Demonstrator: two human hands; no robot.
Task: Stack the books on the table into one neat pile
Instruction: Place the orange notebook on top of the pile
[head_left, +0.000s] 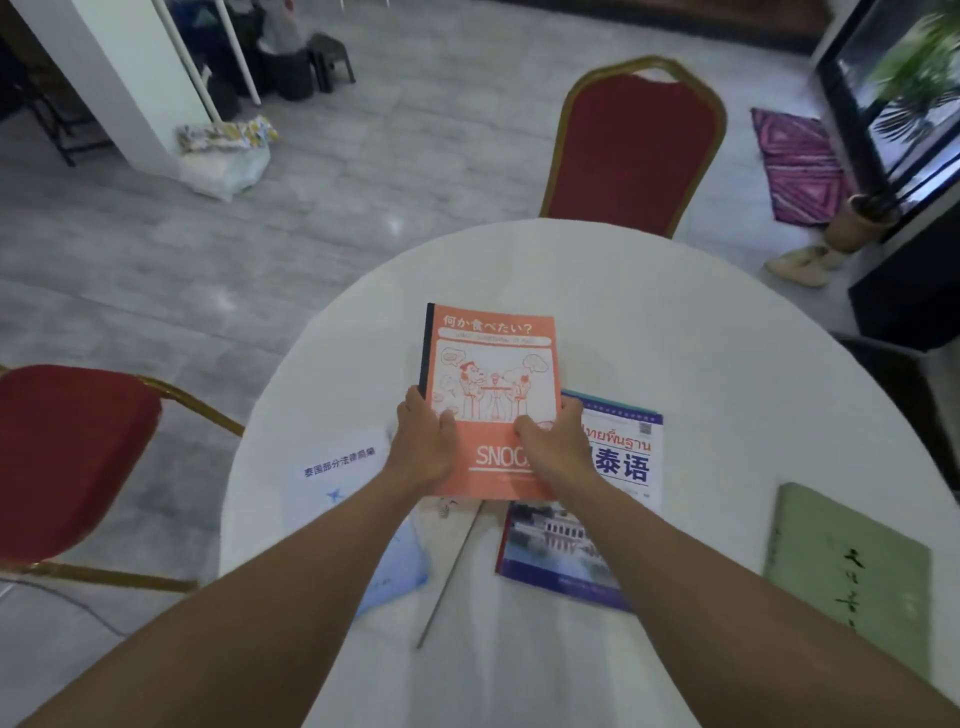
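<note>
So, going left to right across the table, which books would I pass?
White and pale blue book → orange notebook, held by both hands → Thai language book, partly under the orange one → green book at the right edge.

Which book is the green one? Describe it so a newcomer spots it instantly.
Start at the round white table, then look to its near right edge, past the right hand. The green book lies there alone, untouched. Unlike the orange notebook and blue-and-white Thai textbook, its cover is plain pale green with dark brush characters.

Round white table (675, 322) with blue-white book (618, 457), green book (852, 561), white booklet (337, 467)
</note>
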